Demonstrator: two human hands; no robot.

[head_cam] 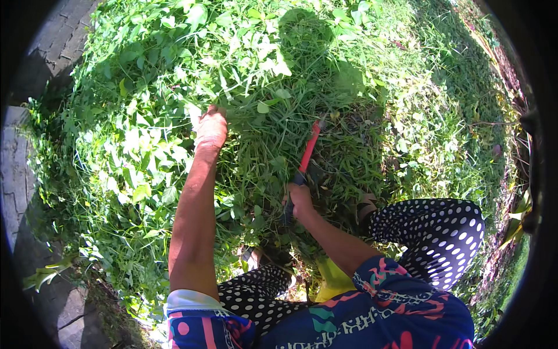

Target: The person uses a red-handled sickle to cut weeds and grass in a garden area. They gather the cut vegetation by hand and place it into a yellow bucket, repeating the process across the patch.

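Note:
My left hand (211, 126) reaches forward into sunlit leafy weeds (165, 131), its fingers curled down among the stems; whether it grips any of them is hard to tell. Lower and to the right, my right hand (298, 200) is closed around the dark grip of a hand tool with a red shaft (310, 148). The tool points away from me over long grass (274, 126), and its far end is partly lost in the growth, so its exact kind cannot be told.
Paving blocks (15, 161) run along the left edge. Yellow material (333, 279) lies between my knees, which are in polka-dot trousers (436, 231). Dry stalks and reddish litter (501, 74) border the greenery on the right. Shadows fall across the plants ahead.

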